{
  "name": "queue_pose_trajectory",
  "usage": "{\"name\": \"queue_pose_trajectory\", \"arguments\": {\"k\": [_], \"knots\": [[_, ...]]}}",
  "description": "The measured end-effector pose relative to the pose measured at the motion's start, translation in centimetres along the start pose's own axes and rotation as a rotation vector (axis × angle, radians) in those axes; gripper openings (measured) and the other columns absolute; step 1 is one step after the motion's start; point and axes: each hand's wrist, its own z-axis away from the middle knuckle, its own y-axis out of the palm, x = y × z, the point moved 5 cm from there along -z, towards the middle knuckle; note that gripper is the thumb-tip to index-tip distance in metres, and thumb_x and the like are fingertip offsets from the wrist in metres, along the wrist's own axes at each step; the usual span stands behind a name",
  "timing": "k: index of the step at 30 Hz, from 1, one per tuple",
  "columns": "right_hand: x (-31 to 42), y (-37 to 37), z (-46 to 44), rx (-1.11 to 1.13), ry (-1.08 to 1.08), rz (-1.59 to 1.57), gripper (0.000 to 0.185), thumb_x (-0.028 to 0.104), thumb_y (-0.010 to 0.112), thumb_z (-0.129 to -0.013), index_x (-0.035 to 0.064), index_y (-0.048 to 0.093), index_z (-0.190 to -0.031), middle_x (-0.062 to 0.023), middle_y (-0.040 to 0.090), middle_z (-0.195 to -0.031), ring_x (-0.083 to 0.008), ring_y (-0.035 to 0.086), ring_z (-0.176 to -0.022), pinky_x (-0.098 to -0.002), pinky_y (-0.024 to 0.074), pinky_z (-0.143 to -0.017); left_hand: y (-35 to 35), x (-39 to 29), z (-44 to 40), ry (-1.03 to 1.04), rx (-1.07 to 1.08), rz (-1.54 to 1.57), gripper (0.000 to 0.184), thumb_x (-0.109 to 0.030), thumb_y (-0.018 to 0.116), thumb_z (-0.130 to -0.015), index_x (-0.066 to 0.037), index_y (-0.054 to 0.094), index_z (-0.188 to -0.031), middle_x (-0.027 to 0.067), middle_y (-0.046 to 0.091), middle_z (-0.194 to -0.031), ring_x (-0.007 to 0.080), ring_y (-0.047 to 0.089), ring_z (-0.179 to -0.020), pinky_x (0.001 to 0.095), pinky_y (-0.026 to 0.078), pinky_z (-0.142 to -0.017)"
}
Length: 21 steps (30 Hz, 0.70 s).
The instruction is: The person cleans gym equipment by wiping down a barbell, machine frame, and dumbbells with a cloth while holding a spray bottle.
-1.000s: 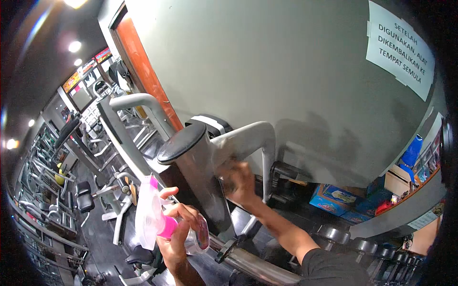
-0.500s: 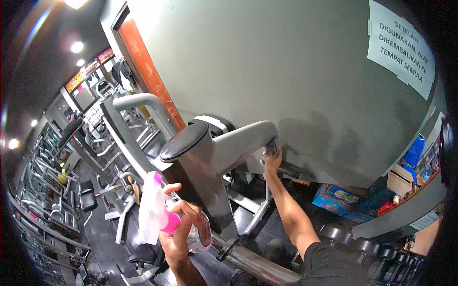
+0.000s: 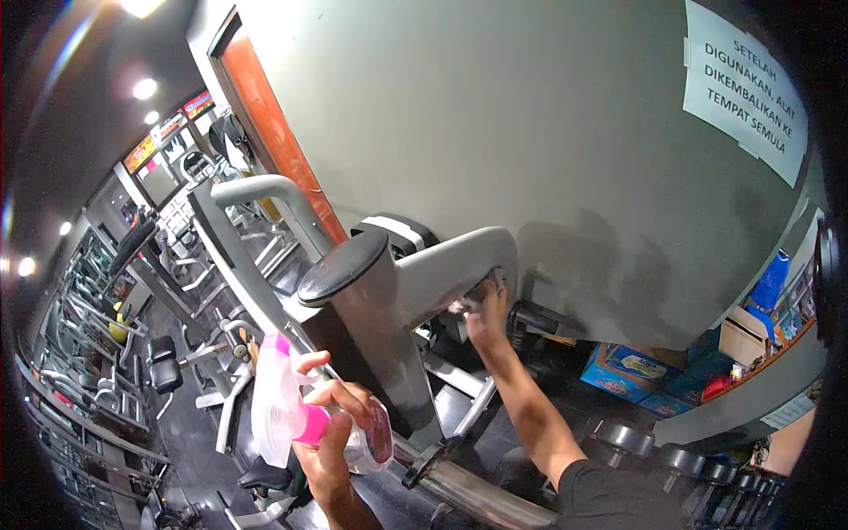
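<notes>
A clear spray bottle with a pink and white head (image 3: 281, 402) is in my left hand (image 3: 334, 433), whose fingers wrap round its neck. My right hand (image 3: 487, 311) presses a dark, crumpled cloth (image 3: 481, 288) against the grey curved arm (image 3: 442, 265) of a gym machine, near the arm's bend. The cloth is partly hidden by my fingers. Left of that arm, a black oval cap (image 3: 344, 267) tops the machine's grey column.
Gym machines and a black seat (image 3: 162, 363) fill the left side. Dumbbells (image 3: 680, 461) line the lower right, below blue boxes (image 3: 625, 371). A grey wall (image 3: 530, 115) rises behind, with a paper sign (image 3: 746, 88). A thick metal bar (image 3: 481, 495) crosses the bottom.
My right hand has moved from beside the column out to the arm's bend, then slightly back left along it. My left hand still holds the bottle in nearly the same place.
</notes>
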Motion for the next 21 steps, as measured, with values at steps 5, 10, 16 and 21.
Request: {"name": "queue_pose_trajectory", "arguments": {"k": [5,10,16,21], "knots": [[0.2,2.2,8.1,0.102,0.124,0.266,0.035,0.01,0.05,-0.09,0.0139,0.04,-0.123,-0.0139,0.045,-0.124,-0.0282,0.051,-0.106,-0.0316,0.0519,-0.074,0.2,-0.1,-0.2,-0.032,0.038,-0.032,0.067,-0.027,0.062,-0.083,0.009,0.025,-0.125,0.0076,0.049,-0.057,0.0167,0.048,-0.051,0.0295,0.042,-0.052],[1.3,5.2,13.9,0.32,-0.23,0.838,0.028,0.005,0.052,-0.088,0.003,0.042,-0.115,-0.0125,0.051,-0.11,-0.0188,0.05,-0.102,-0.0284,0.0432,-0.085,0.2,0.0,-0.4,0.031,0.047,-0.033,0.067,-0.028,0.062,-0.083,0.009,0.026,-0.125,0.0073,0.048,-0.056,0.0164,0.048,-0.05,0.0292,0.041,-0.05],[3.8,7.8,17.3,0.467,-0.385,0.893,0.034,0.007,0.063,-0.08,0.0047,0.05,-0.111,-0.0153,0.049,-0.108,-0.0258,0.05,-0.104,-0.0354,0.0377,-0.092,0.4,-0.2,-0.5,0.059,0.029,-0.019,0.066,-0.028,0.062,-0.083,0.009,0.027,-0.124,0.0072,0.048,-0.056,0.0169,0.048,-0.05,0.0292,0.042,-0.052],[4.0,13.1,17.9,0.855,-1.089,0.987,0.037,0.021,0.065,-0.078,0.015,0.06,-0.114,-0.0166,0.048,-0.114,-0.0358,0.046,-0.112,-0.0461,0.0371,-0.095,0.2,-0.2,-0.3,0.059,0.015,-0.002,0.065,-0.027,0.063,-0.082,0.009,0.027,-0.124,0.0076,0.049,-0.057,0.0173,0.049,-0.051,0.0287,0.042,-0.052]]}}
